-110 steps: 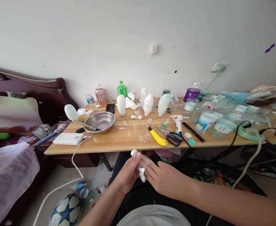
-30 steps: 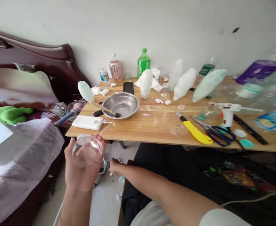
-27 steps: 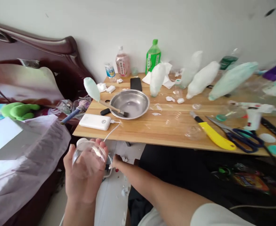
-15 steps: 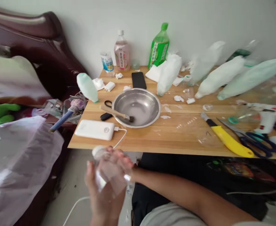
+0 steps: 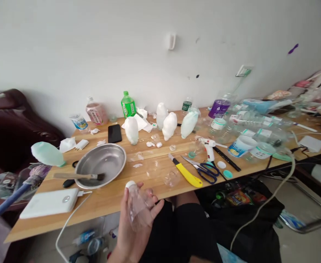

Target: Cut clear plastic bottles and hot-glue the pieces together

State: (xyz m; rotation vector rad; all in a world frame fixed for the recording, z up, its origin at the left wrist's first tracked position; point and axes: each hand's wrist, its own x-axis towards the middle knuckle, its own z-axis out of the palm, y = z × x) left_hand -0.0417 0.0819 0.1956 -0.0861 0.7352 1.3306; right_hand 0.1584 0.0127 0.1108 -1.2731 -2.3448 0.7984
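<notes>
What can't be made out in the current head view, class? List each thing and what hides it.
All in the head view:
- Right hand: not in view, outside the frame.
- Clear bottle piece in the left hand: transparent, so its lower edge blends into the palm.
- Clear bottles: overlap, so their number is uncertain.
- Purple label: small print too small.
- Dark red headboard: cut by the left edge.

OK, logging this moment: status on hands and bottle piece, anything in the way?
Left hand holding clear bottle piece, white cap on. Right hand out of view. Possible obstacles nearby: yellow knife, scissors.
</notes>
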